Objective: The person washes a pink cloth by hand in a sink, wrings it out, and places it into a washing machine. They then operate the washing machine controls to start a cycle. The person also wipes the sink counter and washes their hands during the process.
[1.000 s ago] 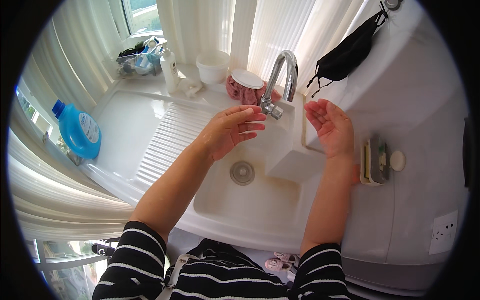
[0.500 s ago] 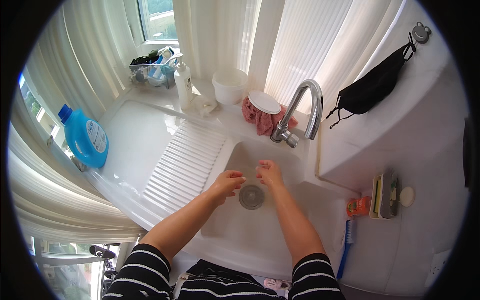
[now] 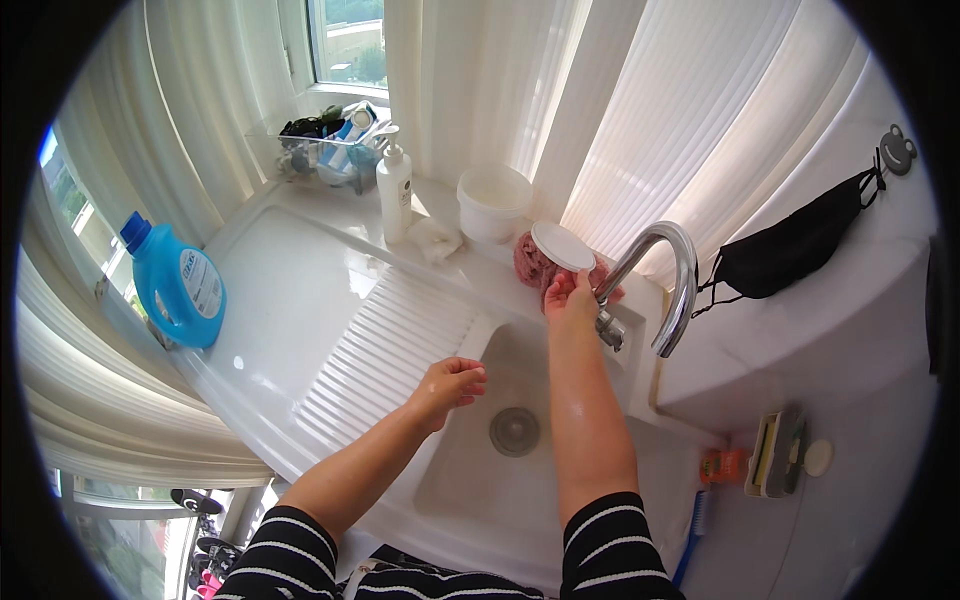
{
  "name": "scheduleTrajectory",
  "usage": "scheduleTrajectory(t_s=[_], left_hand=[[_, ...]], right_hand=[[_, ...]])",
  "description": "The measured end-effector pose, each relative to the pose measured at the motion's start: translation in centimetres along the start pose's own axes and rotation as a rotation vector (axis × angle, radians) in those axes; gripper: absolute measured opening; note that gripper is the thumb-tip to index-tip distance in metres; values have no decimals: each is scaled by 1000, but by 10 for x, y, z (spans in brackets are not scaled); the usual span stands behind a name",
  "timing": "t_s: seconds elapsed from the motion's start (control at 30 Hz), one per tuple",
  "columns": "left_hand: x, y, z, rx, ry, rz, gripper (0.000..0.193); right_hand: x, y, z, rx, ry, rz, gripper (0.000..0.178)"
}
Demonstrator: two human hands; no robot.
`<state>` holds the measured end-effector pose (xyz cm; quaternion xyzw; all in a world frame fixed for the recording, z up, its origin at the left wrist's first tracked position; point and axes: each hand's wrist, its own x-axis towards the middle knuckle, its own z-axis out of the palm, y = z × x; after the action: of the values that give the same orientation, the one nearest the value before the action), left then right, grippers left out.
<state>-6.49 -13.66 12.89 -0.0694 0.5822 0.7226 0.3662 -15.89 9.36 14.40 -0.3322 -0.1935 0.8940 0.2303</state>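
Note:
Over the left part of the white sink basin (image 3: 470, 490) hangs my left hand (image 3: 448, 392), holding nothing, its fingers loosely bent. My right hand (image 3: 570, 300) is up behind the basin, close to the faucet (image 3: 672, 240). Its fingers are apart and meet the near edge of a round white lid (image 3: 563, 245) in this view, with no firm grip visible. The lid rests on a bunched pink cloth (image 3: 530, 262), partly hidden by the lid and my hand. Below my hands, a round drain (image 3: 514, 431) shows in the basin floor.
A white tub (image 3: 494, 205), a pump bottle (image 3: 394, 195) and a clear bin (image 3: 335, 155) line the back ledge. A blue detergent jug (image 3: 178, 285) stands at left beside the ribbed board (image 3: 385, 345). A black mask (image 3: 790, 245), a sponge holder (image 3: 775, 455) and a blue brush (image 3: 694, 530) are at right.
My right hand has moved from above the basin, away from me, to the lid and cloth beside the faucet. My left hand stays over the basin. The whole view has shifted slightly.

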Motion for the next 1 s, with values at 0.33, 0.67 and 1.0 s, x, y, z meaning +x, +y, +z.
scheduleTrajectory(t_s=[0.33, 0.67, 1.0], left_hand=[[4, 17, -17, -22, 4, 41, 24], [18, 43, -27, 11, 34, 143, 27], [63, 91, -23, -38, 107, 319, 36]], right_hand=[[-41, 21, 45, -1245, -384, -1584, 19], [-2, 34, 116, -1963, -605, -1768, 9], [-11, 21, 118, -1960, -743, -1563, 23]])
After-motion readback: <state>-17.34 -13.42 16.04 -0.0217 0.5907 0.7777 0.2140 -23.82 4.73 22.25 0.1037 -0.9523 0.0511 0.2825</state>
